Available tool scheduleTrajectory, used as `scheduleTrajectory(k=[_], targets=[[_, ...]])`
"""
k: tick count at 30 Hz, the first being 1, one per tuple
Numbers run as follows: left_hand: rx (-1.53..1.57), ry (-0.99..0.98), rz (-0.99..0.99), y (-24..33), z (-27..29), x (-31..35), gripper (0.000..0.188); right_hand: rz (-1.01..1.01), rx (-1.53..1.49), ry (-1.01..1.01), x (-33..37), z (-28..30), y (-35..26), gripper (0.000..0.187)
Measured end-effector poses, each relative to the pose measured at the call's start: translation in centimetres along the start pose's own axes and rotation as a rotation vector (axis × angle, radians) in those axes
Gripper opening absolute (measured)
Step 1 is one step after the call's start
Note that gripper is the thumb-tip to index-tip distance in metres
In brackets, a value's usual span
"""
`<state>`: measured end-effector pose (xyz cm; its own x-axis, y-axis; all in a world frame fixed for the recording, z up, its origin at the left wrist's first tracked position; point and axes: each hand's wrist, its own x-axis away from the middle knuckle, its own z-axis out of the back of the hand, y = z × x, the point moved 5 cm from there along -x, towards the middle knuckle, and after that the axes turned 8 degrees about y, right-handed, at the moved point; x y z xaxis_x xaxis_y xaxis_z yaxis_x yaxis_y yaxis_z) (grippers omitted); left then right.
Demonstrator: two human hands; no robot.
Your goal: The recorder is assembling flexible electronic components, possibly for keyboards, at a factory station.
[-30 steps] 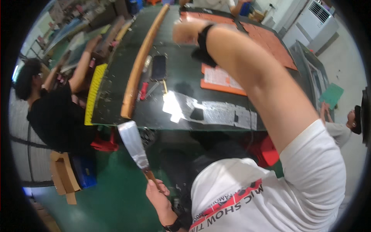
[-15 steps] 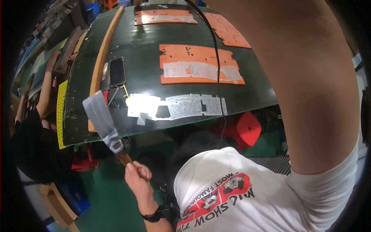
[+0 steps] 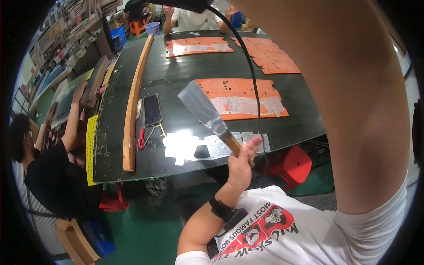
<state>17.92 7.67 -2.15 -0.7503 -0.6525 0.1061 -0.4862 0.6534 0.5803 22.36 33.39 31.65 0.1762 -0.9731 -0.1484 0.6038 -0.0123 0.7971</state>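
Observation:
My left hand is closed around the wooden handle of a putty knife, raised above the table's near edge. The knife's wide blade looks wrapped in clear film or tape and points up and to the left. Below and behind it lies a thin silvery perforated sheet, with strong glare on its left part. An orange board with a similar silvery sheet on it is partly covered by the blade. My right forearm rises along the right side; the right hand is outside the picture.
On the dark table lie a wooden bar, a phone, a red-handled tool and more orange boards. A black cable hangs across. Co-workers sit at left and far side. A red stool stands below.
My left hand has carried the putty knife to the right and upward, over the silvery sheet. The view has shifted, bringing the far co-worker and a dark object at the top into sight.

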Motion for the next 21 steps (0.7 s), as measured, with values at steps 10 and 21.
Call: scheduleTrajectory(k=[10, 21], targets=[[-0.379, 0.115, -0.068, -1.6, -3.6, -2.3, 0.040, 0.008, 0.103, 0.183, -0.8, -1.5, 2.0, 0.014], [-0.202, 0.115, -0.038, 1.1, 1.9, 3.0, 0.034, 0.038, 0.152, 0.292, 0.0, -7.4, 2.0, 0.014]])
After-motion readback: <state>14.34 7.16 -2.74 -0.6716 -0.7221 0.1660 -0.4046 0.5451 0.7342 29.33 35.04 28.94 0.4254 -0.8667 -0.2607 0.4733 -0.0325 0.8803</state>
